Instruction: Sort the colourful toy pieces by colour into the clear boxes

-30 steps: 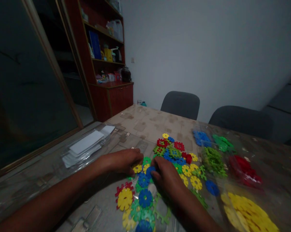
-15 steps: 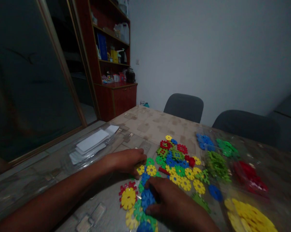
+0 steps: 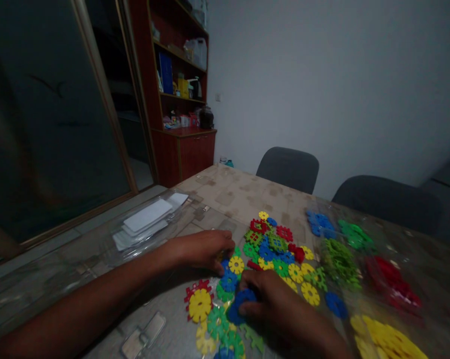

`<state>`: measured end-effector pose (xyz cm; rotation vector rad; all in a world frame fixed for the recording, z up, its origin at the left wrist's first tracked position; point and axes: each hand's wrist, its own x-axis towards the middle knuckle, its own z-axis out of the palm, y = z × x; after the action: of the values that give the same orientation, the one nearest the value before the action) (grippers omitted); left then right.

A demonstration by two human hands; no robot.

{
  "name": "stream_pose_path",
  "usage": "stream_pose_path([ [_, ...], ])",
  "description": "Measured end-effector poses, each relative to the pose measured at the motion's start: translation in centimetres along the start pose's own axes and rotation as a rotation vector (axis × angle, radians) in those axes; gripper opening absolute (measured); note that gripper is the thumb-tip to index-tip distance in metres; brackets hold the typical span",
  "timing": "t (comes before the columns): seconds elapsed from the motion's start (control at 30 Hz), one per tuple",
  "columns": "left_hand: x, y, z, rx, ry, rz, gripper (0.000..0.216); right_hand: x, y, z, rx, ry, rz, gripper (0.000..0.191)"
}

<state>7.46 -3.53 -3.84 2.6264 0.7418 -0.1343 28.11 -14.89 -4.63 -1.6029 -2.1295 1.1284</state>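
In my right hand [image 3: 266, 294], thumb and fingers are closed on the edge of a dark blue notched disc [image 3: 240, 308], a plastic interlocking piece, just above the loose pieces. My left hand [image 3: 212, 249] curls at the left edge of the pile with its fingertips down among the discs. What lies under those fingertips is mostly hidden. Near them are a yellow notched disc [image 3: 236, 265] and a blue one [image 3: 229, 281]. Below sits another yellow disc [image 3: 200, 305] on a red square piece [image 3: 190, 289]. Green discs [image 3: 218, 321] lie left of my right hand.
A mixed heap of pieces [image 3: 273, 244] lies further back. Clear trays to the right hold blue [image 3: 320, 223], green [image 3: 355, 234], light green [image 3: 339, 262], red [image 3: 391, 281] and yellow pieces [image 3: 389, 339]. White cards [image 3: 148, 216] in clear plastic lie left. Grey chairs [image 3: 288, 169] stand behind the table.
My right hand has shifted slightly right and the blue disc in it is now lifted and turned. My left hand's fingertips have drawn closer together over the pieces. The view has shifted slightly.
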Motion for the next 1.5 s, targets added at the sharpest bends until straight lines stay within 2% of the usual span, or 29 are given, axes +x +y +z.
stream_pose_path([
  [0.1, 0.2, 0.5, 0.5, -0.031, -0.025, 0.082, 0.039, -0.2, 0.5, -1.0, -0.037, 0.047, -0.031, 0.015],
  [0.3, 0.5, 0.8, 1.2, -0.088, -0.044, 0.110, 0.036, 0.0, 1.4, -1.4, -0.025, 0.066, -0.060, 0.022],
  [0.43, 0.5, 0.7, 1.3, -0.152, -0.046, 0.121, 0.050, 0.1, 1.5, -1.9, -0.027, 0.070, -0.038, 0.017],
  [0.6, 0.5, 0.6, 1.3, -0.196, -0.062, 0.204, 0.062, -0.3, 1.5, -2.7, 0.054, -0.002, -0.090, 0.026],
  [0.77, 0.5, 0.5, 1.5, -0.258, -0.087, 0.274, 0.059, -1.7, -0.3, -3.1, 0.061, -0.080, -0.107, 0.010],
  [0.9, 0.6, 0.6, 1.5, -0.257, -0.099, 0.286, 0.053, -2.9, -1.5, -1.5, -0.012, -0.185, -0.002, 0.021],
  [1.03, 0.8, 0.5, 1.6, -0.250, -0.104, 0.256, 0.047, -3.0, -1.2, 2.0, -0.048, -0.274, 0.009, 0.034],
  [1.17, 0.8, 0.5, 1.6, -0.262, -0.094, 0.231, 0.048, -1.8, -0.1, 5.0, -0.110, -0.251, 0.013, 0.039],
  [1.3, 0.7, 0.8, 1.6, -0.247, -0.072, 0.206, 0.052, -1.3, 1.1, 6.2, -0.198, -0.240, 0.020, 0.045],
  [1.37, 0.6, 0.9, 1.6, -0.219, -0.068, 0.194, 0.056, -1.3, 1.7, 6.5, -0.215, -0.201, 0.011, 0.044],
  [1.5, 0.5, 1.0, 1.6, -0.170, -0.045, 0.173, 0.060, -1.2, 3.2, 7.5, -0.223, -0.104, -0.063, 0.020],
])
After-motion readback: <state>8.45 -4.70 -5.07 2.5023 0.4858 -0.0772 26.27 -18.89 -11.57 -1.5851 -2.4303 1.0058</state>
